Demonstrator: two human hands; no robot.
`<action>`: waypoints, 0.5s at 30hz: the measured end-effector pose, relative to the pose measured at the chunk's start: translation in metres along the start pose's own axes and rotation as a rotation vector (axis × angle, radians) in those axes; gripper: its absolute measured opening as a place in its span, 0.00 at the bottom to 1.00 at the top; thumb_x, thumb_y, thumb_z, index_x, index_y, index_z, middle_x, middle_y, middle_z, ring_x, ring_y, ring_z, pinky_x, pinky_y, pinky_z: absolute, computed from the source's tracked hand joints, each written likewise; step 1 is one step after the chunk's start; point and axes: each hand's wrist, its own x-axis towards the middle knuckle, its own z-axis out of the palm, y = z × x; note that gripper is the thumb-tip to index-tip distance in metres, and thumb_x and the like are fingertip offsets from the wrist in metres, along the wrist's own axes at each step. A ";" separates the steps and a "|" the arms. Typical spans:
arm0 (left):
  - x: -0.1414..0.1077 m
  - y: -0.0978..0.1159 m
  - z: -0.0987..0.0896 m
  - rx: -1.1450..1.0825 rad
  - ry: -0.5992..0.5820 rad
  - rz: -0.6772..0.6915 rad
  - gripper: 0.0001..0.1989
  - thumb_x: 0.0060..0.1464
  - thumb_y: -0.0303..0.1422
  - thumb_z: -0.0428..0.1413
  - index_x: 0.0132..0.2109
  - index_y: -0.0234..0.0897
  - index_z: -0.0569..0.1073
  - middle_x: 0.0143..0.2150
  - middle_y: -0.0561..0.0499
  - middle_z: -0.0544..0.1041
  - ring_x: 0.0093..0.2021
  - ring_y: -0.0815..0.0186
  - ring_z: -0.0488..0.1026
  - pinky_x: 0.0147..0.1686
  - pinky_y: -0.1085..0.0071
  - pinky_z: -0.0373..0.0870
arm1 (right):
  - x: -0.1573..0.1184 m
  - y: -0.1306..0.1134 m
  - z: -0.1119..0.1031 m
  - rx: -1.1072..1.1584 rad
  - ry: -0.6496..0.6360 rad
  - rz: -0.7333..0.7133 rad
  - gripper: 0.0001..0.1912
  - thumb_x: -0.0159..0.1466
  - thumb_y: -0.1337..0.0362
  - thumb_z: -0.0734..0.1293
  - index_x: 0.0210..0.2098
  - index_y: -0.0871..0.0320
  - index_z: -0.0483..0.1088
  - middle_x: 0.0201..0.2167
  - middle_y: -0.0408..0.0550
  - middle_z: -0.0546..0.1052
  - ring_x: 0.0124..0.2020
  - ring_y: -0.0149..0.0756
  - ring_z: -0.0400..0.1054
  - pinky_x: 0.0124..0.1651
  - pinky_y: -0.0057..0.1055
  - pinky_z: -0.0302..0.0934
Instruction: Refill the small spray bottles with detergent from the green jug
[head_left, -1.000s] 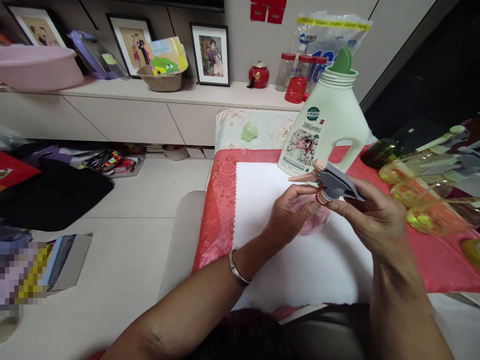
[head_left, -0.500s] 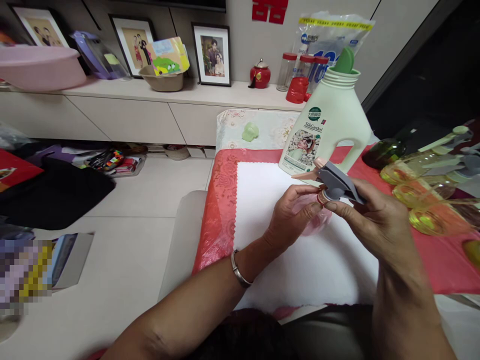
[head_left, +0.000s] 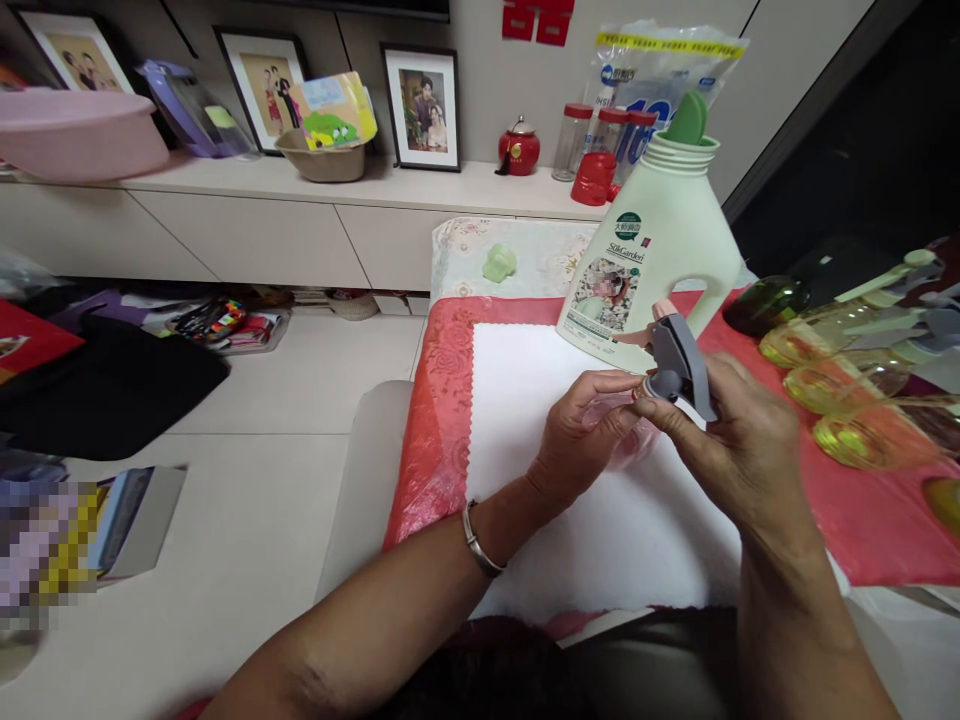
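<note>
My left hand is closed around the neck of a clear pink bottle, whose body shows below my fingers over the white cloth. At the bottle's mouth sits a grey and peach trigger spray head. My right hand grips this spray head, thumb and fingers near its collar. How firmly the collar sits on the neck is hidden by my fingers. Just beyond my hands stands a large pale green jug with a green measuring cap in its open mouth.
Yellow-tinted spray bottles lie along the right side of the red tablecloth. A pale green cap rests on the floral cloth at the back. A long cabinet with framed photos runs behind the table.
My right hand has turned the spray head on the bottle, so its nozzle now points more towards the jug and its lever hangs more steeply. My left hand stays in place.
</note>
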 end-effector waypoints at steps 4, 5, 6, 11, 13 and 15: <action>0.001 0.003 0.000 0.024 -0.018 -0.012 0.21 0.59 0.50 0.61 0.47 0.38 0.77 0.51 0.43 0.79 0.55 0.57 0.76 0.60 0.57 0.70 | -0.001 0.001 0.006 -0.018 0.040 0.049 0.19 0.70 0.52 0.70 0.54 0.57 0.72 0.36 0.46 0.70 0.34 0.32 0.60 0.37 0.30 0.54; 0.001 0.003 -0.001 0.021 -0.021 -0.010 0.21 0.59 0.51 0.61 0.47 0.38 0.77 0.51 0.43 0.78 0.55 0.57 0.76 0.59 0.57 0.70 | -0.001 0.001 0.007 -0.017 0.050 0.063 0.20 0.69 0.51 0.70 0.54 0.57 0.72 0.37 0.46 0.70 0.34 0.31 0.61 0.37 0.30 0.54; 0.002 0.003 -0.001 0.014 -0.022 -0.007 0.21 0.59 0.50 0.61 0.47 0.37 0.77 0.51 0.43 0.78 0.54 0.57 0.76 0.59 0.57 0.71 | -0.002 0.002 0.008 -0.009 0.055 0.076 0.21 0.69 0.50 0.71 0.55 0.56 0.72 0.38 0.46 0.71 0.34 0.32 0.61 0.37 0.30 0.55; 0.002 0.002 0.000 -0.008 -0.035 0.031 0.17 0.60 0.45 0.61 0.47 0.37 0.76 0.50 0.44 0.78 0.52 0.58 0.76 0.57 0.58 0.72 | -0.004 0.007 0.000 0.138 -0.021 0.170 0.27 0.67 0.49 0.73 0.62 0.49 0.70 0.49 0.43 0.75 0.40 0.34 0.69 0.42 0.30 0.63; 0.002 0.002 0.000 0.005 -0.039 0.029 0.16 0.61 0.45 0.61 0.47 0.37 0.76 0.50 0.44 0.78 0.52 0.58 0.76 0.57 0.58 0.72 | -0.005 0.012 -0.007 0.216 -0.077 0.212 0.31 0.66 0.49 0.74 0.65 0.47 0.68 0.54 0.43 0.74 0.44 0.36 0.71 0.45 0.30 0.66; 0.002 0.003 0.000 0.029 -0.035 0.013 0.16 0.61 0.45 0.61 0.47 0.38 0.76 0.50 0.44 0.78 0.53 0.58 0.76 0.57 0.57 0.72 | -0.007 0.016 -0.013 0.298 -0.122 0.248 0.35 0.64 0.49 0.75 0.68 0.46 0.65 0.57 0.43 0.71 0.49 0.39 0.72 0.49 0.31 0.69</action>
